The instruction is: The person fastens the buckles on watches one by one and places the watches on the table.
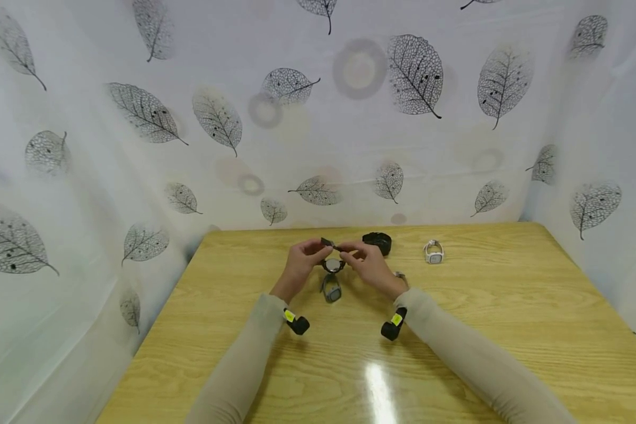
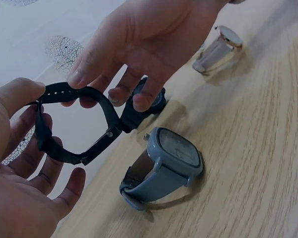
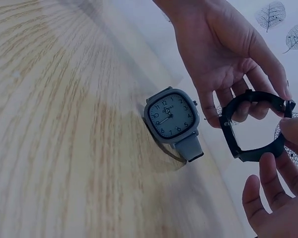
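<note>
Both hands hold a black-strapped wristwatch (image 1: 333,265) above the table, its pale round dial visible in the head view. Its strap curves into a loop in both wrist views. My left hand (image 1: 298,266) pinches one side of the strap between thumb and fingers. On the other side, my right hand (image 1: 373,270) pinches the strap with thumb and fingertips. Just below the hands, a grey square-faced watch (image 3: 171,116) rests on the wood with its strap looped. Behind the held watch, in the left wrist view, lies another black watch (image 2: 146,104).
A white watch (image 1: 433,254) stands farther right on the wooden table (image 1: 482,306). Another watch (image 1: 400,277) is partly hidden by my right wrist. At the table's back edge hangs a leaf-patterned white curtain (image 1: 339,147).
</note>
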`<state>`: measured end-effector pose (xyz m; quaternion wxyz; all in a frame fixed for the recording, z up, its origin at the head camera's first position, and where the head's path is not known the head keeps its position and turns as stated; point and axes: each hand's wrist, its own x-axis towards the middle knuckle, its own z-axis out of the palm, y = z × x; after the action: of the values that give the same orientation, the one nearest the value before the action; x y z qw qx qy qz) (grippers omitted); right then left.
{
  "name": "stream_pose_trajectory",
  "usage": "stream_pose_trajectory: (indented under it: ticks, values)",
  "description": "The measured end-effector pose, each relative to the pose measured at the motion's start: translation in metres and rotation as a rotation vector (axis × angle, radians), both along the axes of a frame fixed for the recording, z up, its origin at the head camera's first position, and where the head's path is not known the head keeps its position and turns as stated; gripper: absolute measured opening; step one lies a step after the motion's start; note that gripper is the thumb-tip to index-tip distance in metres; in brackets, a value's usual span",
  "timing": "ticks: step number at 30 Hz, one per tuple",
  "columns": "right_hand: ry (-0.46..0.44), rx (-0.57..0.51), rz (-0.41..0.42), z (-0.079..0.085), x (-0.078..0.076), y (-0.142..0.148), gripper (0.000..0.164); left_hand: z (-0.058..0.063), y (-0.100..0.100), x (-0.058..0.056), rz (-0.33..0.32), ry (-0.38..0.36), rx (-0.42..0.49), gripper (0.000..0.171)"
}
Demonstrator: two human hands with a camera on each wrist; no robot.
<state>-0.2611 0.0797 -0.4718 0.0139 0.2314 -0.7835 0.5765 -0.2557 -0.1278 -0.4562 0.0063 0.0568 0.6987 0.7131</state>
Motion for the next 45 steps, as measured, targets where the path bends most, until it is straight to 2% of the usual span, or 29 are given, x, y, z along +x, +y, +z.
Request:
stream_pose_trajectory:
  ticks: [7,12,22,27,31,38,42,45]
  values:
    - [0.008,-0.015,0.005,0.005,0.002,-0.002,0.032,-0.004,0.001,0.001,-0.043,0.020,-0.029,0.026]
    - [0.008,-0.033,0.001,0.007,0.002,-0.005,0.033,-0.005,0.002,0.001,-0.028,0.046,-0.055,0.027]
    - [-0.095,-0.082,0.024,-0.007,0.003,-0.005,0.040,-0.007,0.004,0.001,0.018,0.012,0.031,0.030]
    - [-0.093,-0.125,0.015,-0.011,0.005,-0.003,0.036,-0.009,-0.002,0.001,0.028,-0.001,0.038,0.030]
    - [-0.084,-0.127,0.008,-0.010,0.005,-0.003,0.034,-0.009,-0.003,0.001,0.011,0.005,0.052,0.028]
    - [-0.088,-0.113,0.003,-0.010,0.006,-0.003,0.033,-0.008,-0.001,0.003,-0.002,0.035,-0.006,0.025]
    - [-0.086,-0.108,0.003,-0.011,0.006,-0.003,0.034,-0.008,0.001,0.006,-0.006,0.024,-0.062,0.028]
    - [-0.076,-0.106,0.001,-0.012,0.006,-0.004,0.034,-0.008,0.002,0.008,-0.017,0.012,-0.071,0.027]
